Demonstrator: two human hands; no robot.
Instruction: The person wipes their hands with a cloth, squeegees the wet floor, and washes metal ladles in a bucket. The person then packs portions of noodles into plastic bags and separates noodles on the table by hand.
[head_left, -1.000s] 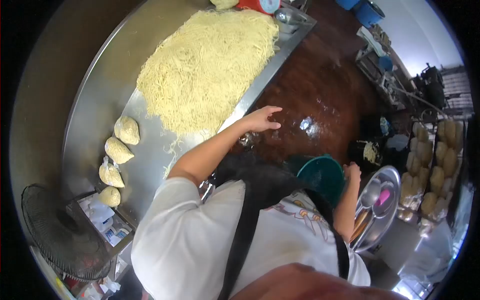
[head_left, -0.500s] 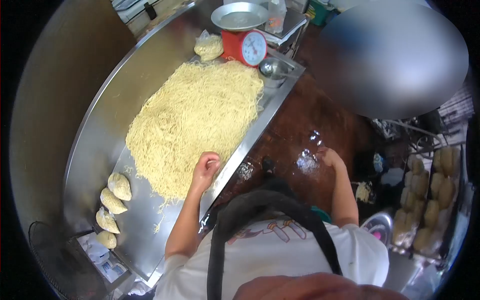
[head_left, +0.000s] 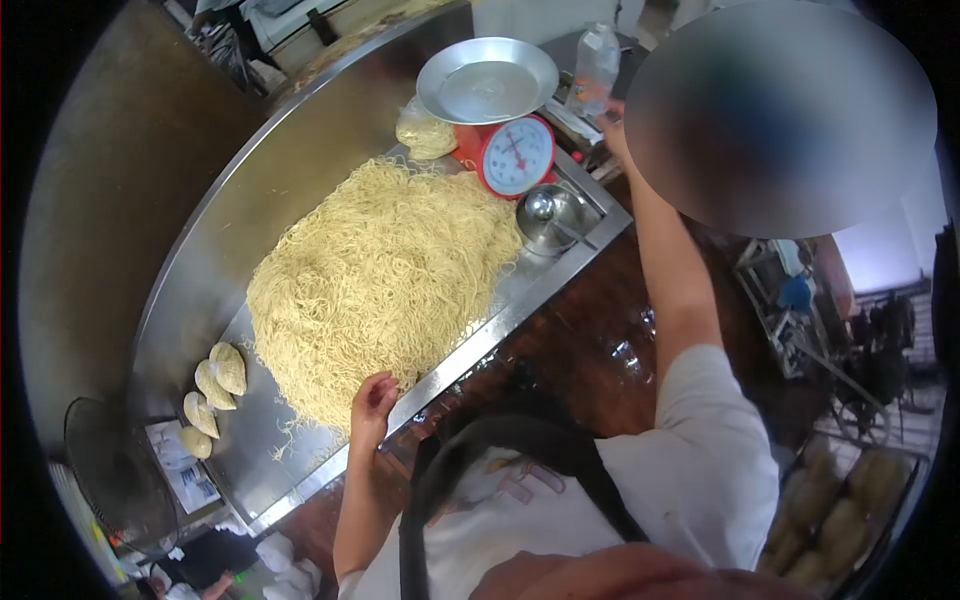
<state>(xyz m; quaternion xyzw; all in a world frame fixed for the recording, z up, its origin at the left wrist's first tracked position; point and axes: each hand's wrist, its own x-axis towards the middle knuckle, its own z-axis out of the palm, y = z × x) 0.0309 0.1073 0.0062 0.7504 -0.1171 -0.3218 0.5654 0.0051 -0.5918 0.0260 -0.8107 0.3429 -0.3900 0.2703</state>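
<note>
My left hand (head_left: 373,402) hovers by the near edge of a heap of yellow noodles (head_left: 380,285), its fingers loosely bent and nothing visible in them. My right arm stretches to the far side, where my right hand (head_left: 613,118) is beside a clear plastic bottle (head_left: 595,68) and the flat white items by the scale. A blurred patch partly covers that hand, so its grip cannot be made out. Closest to it on the metal tray (head_left: 520,318) stand a red dial scale (head_left: 517,155) with a round pan (head_left: 487,82) and a metal pot (head_left: 552,222) with a ladle.
Several filled plastic bags (head_left: 228,370) line the tray's left part, and another bag of noodles (head_left: 425,133) sits behind the scale. A fan (head_left: 115,480) stands at the lower left. Packed bags (head_left: 845,520) fill a crate at the lower right. The floor is wet and reddish brown.
My right hand has gone from low over the floor up to the bottle beside the scale. My left hand has shifted slightly left and down in view. The view has turned and moved nearer the scale.
</note>
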